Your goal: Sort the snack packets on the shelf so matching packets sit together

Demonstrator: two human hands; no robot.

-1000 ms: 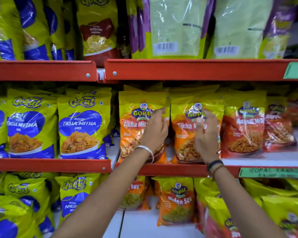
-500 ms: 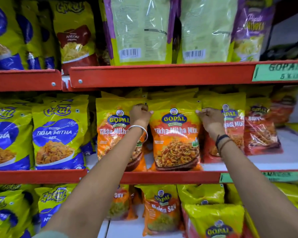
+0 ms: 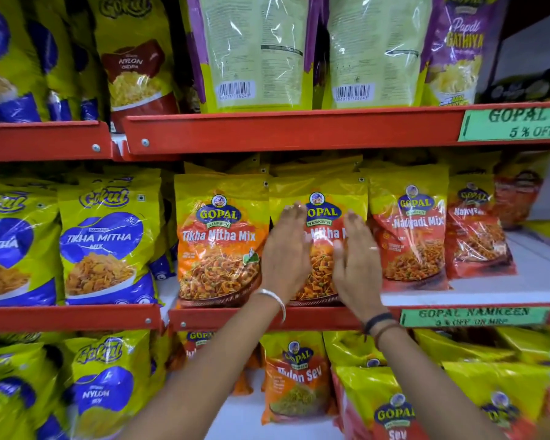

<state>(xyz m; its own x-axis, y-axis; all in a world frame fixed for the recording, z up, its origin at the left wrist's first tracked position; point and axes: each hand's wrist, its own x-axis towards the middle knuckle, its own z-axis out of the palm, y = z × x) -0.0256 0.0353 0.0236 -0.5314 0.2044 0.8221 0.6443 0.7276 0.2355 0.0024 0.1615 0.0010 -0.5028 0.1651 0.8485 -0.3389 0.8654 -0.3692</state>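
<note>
Both palms flat, fingers spread wide, gripping nothing: my left hand (image 3: pixel 285 249) and right hand (image 3: pixel 354 258) lie on the front of the orange Tikha Mitha Mix packet (image 3: pixel 319 271) on the middle shelf (image 3: pixel 219 319), just right of its twin packet (image 3: pixel 219 239) and left of the Nadiyadi Mix packet (image 3: pixel 410 230). Risk: pushing too hard could tip the upright pack backward or shove the neighbours askew. Packs behind are mostly hidden; whether my palms press or only hover, I can't tell.

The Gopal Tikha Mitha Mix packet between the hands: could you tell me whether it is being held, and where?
Not gripped: left hand and right hand lie open against the packet front.
</note>
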